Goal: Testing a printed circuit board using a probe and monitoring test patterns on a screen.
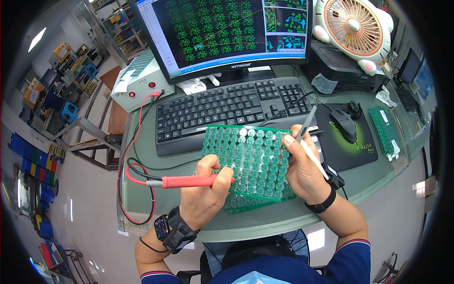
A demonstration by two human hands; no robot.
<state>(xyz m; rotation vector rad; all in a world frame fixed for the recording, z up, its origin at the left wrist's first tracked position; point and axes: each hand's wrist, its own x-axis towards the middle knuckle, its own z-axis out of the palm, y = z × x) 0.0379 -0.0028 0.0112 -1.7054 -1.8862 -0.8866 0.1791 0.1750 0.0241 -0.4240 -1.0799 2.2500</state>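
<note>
Left hand [202, 201] curls tight round red probe [189, 181]; right hand [302, 173] grips white probe [313, 156] and edge of green circuit panel [253, 161], above desk [172, 189] near keyboard [208, 111]. Coloured bins [34, 163] far left, contents too small to tell.

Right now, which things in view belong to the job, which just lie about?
Likely in the job:
red test probe, left hand
white-and-grey test probe, right hand
green circuit-board panel
white box with red plug
monitor

Apparently lying about:
white desk fan
black printer
black mouse
</note>
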